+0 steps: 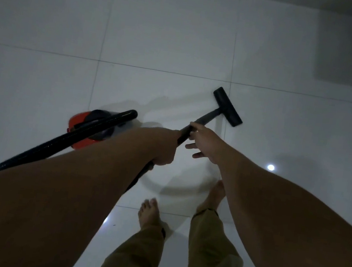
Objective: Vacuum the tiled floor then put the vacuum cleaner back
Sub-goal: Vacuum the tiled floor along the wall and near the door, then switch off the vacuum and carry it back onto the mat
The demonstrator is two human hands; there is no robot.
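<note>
The left hand (166,147) grips the black wand (203,119); the right hand (205,141) pinches it higher, other fingers loose. The floor nozzle (227,106) rests on the white tiled floor (161,30), the red canister vacuum (80,125) to the left.

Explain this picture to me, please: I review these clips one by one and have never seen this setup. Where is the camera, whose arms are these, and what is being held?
There is no machine arm here. One wide-angle camera sits on a person's head and looks down, so the two bare arms reaching into view are that person's own. The left hand grips the black wand of a vacuum cleaner. The right hand holds the same wand a little further along, with some fingers spread loose. At the wand's end the floor nozzle rests on the white tiled floor. A black hose runs back to the red vacuum body on the left. Below are the person's bare feet and trouser legs. A dark object fills the top right corner.
</note>
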